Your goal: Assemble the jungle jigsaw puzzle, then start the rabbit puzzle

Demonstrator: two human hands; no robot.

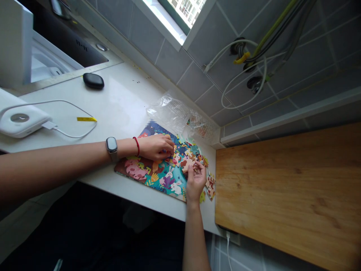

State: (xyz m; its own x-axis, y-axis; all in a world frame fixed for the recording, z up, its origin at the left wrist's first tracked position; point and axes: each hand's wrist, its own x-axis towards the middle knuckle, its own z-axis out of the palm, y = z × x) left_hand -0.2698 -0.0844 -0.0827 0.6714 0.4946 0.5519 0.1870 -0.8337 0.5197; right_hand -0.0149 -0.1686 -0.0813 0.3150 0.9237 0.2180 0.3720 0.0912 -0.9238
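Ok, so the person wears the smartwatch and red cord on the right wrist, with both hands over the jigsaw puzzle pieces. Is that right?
Not quite: the smartwatch and red cord are on the left wrist, not the right, as the head view shows. The rest stands: the left hand and right hand are both over the jigsaw puzzle pieces.

A bright cartoon jigsaw puzzle (pixel 149 169) showing a pink pig and white rabbits on teal lies flat on the desk (pixel 121 105), its near left part joined, while loose pieces (pixel 191 152) heap over its far right part and more pieces (pixel 210 186) lie just beside its right edge.
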